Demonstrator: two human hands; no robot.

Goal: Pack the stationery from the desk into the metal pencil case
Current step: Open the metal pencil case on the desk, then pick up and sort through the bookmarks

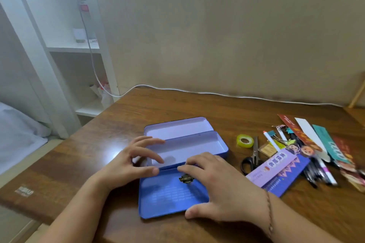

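A blue metal pencil case (187,144) lies open in the middle of the desk, its lid (169,197) folded toward me and a second flap (177,127) folded away. Nothing lies inside it. My left hand (126,165) pinches the tray's near left rim between thumb and index finger. My right hand (221,187) spans the lid, fingertips at the hinge and thumb on the near edge. To the right lie a tape roll (245,140), scissors (252,156), a white pen (271,141), binder clips (280,129), dark pens (320,171), a purple slip (274,165), a blue booklet (286,175) and bookmarks (308,134).
A white cable (197,91) runs along the desk's back edge by the wall. White shelves (79,45) stand to the left beyond the desk, with a bed (15,130) below. A wooden stick (357,94) leans at the far right. The desk's left edge (49,163) is close to my left arm.
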